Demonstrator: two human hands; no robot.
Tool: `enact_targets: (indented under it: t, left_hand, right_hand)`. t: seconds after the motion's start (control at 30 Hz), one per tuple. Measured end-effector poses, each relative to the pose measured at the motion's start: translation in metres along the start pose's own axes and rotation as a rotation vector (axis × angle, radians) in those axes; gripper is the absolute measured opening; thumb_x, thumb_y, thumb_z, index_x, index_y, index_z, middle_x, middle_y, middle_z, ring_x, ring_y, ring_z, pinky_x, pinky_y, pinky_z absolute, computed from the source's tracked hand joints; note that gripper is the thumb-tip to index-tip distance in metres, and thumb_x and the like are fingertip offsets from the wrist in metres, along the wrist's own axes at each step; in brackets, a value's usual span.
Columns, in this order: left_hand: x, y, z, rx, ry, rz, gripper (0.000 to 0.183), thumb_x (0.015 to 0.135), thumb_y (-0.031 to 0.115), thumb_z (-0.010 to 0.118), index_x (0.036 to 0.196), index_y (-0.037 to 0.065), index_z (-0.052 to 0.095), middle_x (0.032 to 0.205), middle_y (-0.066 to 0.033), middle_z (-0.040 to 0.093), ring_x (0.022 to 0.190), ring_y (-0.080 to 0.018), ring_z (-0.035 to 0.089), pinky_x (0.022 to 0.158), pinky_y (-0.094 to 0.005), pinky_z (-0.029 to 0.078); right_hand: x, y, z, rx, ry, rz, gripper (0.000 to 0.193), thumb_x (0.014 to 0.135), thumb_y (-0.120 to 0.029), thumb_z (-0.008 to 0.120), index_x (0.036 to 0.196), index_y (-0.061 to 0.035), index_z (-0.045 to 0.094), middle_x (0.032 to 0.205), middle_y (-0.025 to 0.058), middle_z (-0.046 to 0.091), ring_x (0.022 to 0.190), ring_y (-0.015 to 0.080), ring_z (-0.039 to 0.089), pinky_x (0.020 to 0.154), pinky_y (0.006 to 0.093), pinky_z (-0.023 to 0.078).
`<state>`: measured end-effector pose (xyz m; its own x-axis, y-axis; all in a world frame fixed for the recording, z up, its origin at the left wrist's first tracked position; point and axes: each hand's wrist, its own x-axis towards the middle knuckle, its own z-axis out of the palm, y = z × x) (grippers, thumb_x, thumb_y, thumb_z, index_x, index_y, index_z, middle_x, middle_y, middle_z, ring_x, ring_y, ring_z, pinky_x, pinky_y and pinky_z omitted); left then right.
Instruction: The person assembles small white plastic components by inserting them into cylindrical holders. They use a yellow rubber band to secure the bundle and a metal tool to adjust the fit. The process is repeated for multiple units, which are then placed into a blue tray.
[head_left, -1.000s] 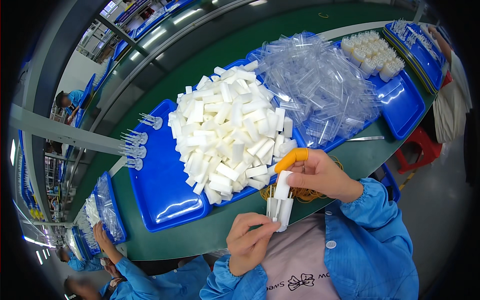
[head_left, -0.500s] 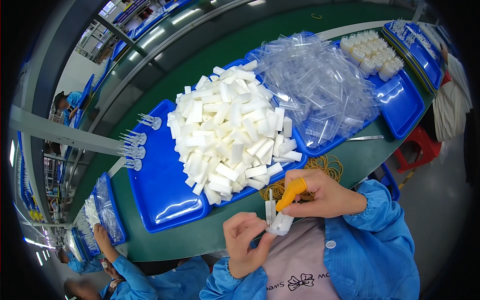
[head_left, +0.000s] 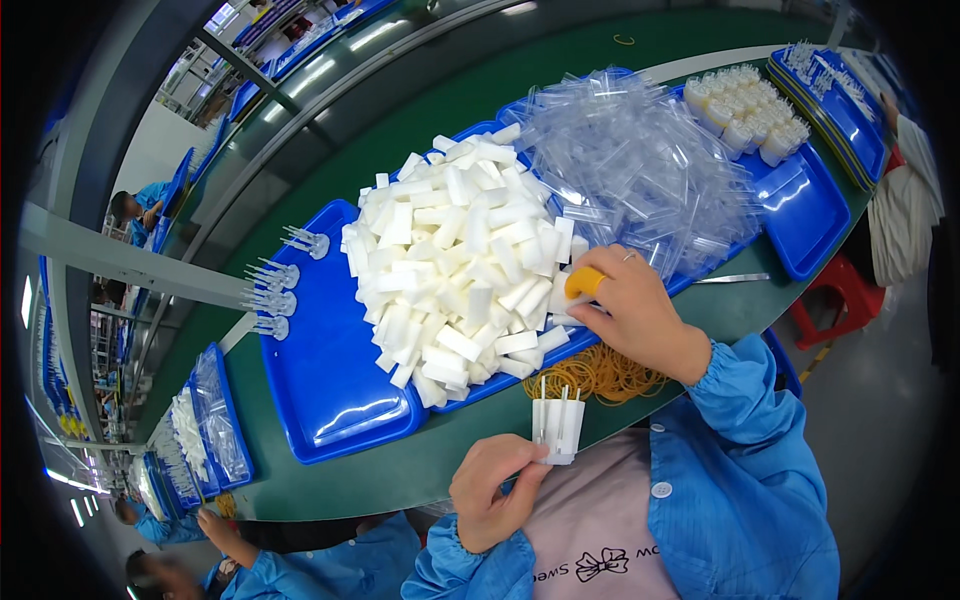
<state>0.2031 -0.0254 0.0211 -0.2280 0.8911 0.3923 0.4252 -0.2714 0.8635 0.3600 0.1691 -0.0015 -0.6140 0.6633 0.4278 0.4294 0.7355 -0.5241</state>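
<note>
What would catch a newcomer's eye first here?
A big heap of white plastic pieces fills the blue tray at centre, with a pile of clear tubes beside it. The right hand reaches into the heap; the left hand holds a small white bundle.

Clear tube heap (head_left: 640, 165), rubber bands (head_left: 597, 372), red stool (head_left: 838, 300), capped vials (head_left: 745, 112).

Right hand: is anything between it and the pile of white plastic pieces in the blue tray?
Nothing visible. The right hand already rests at the edge of the white pieces in the blue tray, while the left hand holds a small white bundle.
</note>
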Motion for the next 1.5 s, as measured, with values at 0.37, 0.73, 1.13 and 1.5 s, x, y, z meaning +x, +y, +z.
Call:
enact_targets:
  t: [0.37,0.73,1.13,1.5]
  left_hand:
    - [0.019,0.009,0.001,0.187,-0.209,0.360,0.033,0.058,-0.009,0.070,0.087,0.007,0.066,0.086,-0.0080,0.067,0.076,-0.0255,0.064,0.066,-0.0318,0.053]
    - [0.027,0.013,0.001,0.339,-0.329,0.502,0.032,0.059,0.000,0.069,0.089,0.009,0.071,0.090,-0.0051,0.064,0.078,-0.0208,0.062,0.064,-0.0283,0.053]
    - [0.029,0.013,0.005,0.383,-0.349,0.523,0.030,0.061,0.004,0.069,0.090,0.010,0.071,0.090,-0.0051,0.064,0.078,-0.0205,0.062,0.066,-0.0282,0.053]
    - [0.031,0.016,0.003,0.373,-0.376,0.580,0.034,0.058,0.002,0.071,0.090,0.012,0.071,0.093,-0.0054,0.061,0.075,-0.0194,0.059,0.061,-0.0262,0.051]
  right_hand:
    - [-0.015,-0.038,-0.005,1.558,-0.132,0.649,0.027,0.089,-0.008,0.060,0.113,-0.0024,0.051,0.097,0.0030,0.058,0.083,0.0070,0.057,0.071,0.0220,0.047]
    - [-0.011,-0.044,-0.003,1.511,-0.046,0.674,0.024,0.087,-0.009,0.060,0.109,-0.0039,0.052,0.097,0.0022,0.057,0.087,0.0072,0.055,0.076,0.0231,0.046]
    - [-0.015,-0.044,-0.007,1.371,-0.176,0.641,0.023,0.088,-0.014,0.063,0.107,-0.0025,0.055,0.089,0.0017,0.060,0.077,0.0041,0.055,0.066,0.0190,0.044]
    - [-0.016,-0.043,-0.031,0.863,-0.281,0.268,0.009,0.080,-0.010,0.070,0.085,-0.0054,0.064,0.080,0.0012,0.061,0.072,0.0104,0.053,0.065,0.0257,0.041]
